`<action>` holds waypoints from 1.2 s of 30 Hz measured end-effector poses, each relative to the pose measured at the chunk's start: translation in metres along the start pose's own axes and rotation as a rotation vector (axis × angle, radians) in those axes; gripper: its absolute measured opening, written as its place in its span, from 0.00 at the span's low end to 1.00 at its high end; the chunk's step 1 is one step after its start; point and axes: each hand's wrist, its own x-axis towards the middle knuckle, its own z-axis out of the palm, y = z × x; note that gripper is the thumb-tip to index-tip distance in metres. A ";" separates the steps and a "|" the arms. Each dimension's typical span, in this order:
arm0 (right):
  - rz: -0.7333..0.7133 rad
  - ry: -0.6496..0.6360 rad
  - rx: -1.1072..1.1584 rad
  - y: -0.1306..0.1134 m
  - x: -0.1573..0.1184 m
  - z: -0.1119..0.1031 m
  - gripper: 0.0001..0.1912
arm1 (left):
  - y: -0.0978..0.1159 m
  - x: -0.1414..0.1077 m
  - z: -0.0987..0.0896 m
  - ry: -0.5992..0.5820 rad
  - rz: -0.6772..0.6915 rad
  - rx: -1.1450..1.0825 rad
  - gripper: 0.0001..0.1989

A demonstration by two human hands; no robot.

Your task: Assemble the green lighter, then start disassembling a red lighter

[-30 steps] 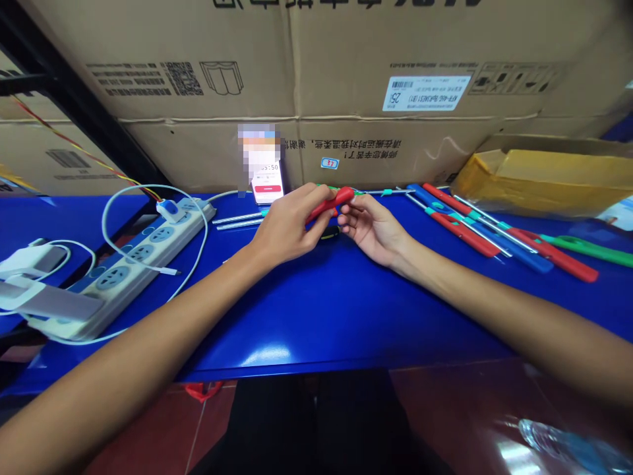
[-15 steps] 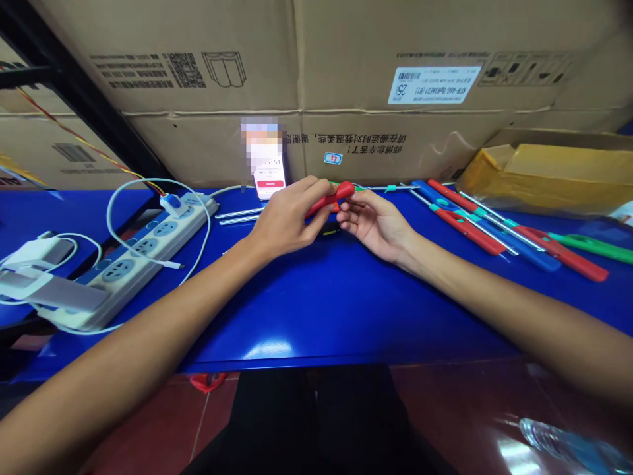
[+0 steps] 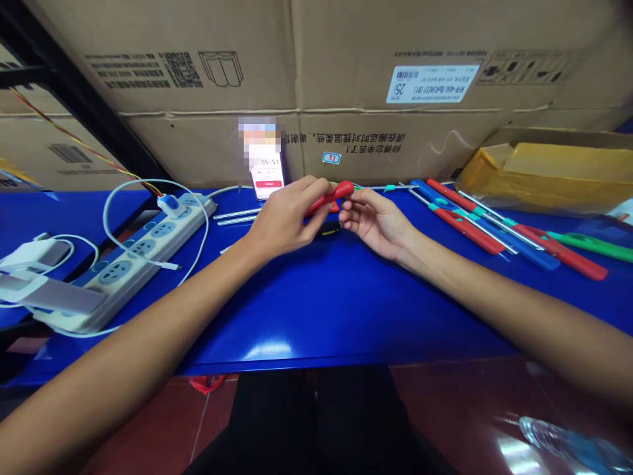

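My left hand (image 3: 291, 214) is closed around a red plastic handle (image 3: 341, 191), its rounded end pointing right. At that end is my right hand (image 3: 378, 221), thumb and forefinger pinched together and the other fingers curled. Whatever lies between those fingertips is hidden. Beneath the hands, a black and yellow tool handle (image 3: 330, 229) lies on the blue table (image 3: 306, 297), partly covered by my left hand. Thin metal rods (image 3: 238, 216) lie left of my left hand. To the right are several red, blue and green long-neck lighters (image 3: 465, 227) with metal tubes and teal parts.
A lit phone (image 3: 268, 173) leans against the large cardboard box (image 3: 346, 86) at the back. At left lies a white power strip (image 3: 128, 264) with cables and a charger (image 3: 64, 290). An open yellow-brown carton (image 3: 548, 171) stands at right. A plastic bottle (image 3: 568, 445) lies on the floor.
The view has shifted slightly. Both hands keep nearly the same pose at the red handle, and more of the black and yellow tool handle shows below them.
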 end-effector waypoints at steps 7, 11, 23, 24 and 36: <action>-0.064 0.011 -0.035 -0.009 0.001 0.000 0.09 | -0.005 0.000 -0.004 -0.020 0.005 0.036 0.10; -0.094 -0.001 -0.108 -0.012 0.007 -0.009 0.09 | -0.003 0.000 -0.003 -0.023 -0.029 0.032 0.11; -0.239 -0.314 -0.495 -0.012 0.011 -0.022 0.21 | -0.005 0.007 -0.005 -0.131 -0.138 -0.117 0.16; -0.267 -0.312 -0.512 -0.010 0.011 -0.021 0.20 | -0.005 0.007 -0.005 -0.137 -0.118 -0.102 0.14; -0.376 -0.203 -0.662 -0.007 0.012 -0.022 0.27 | 0.000 -0.001 0.002 -0.021 -0.065 -0.040 0.17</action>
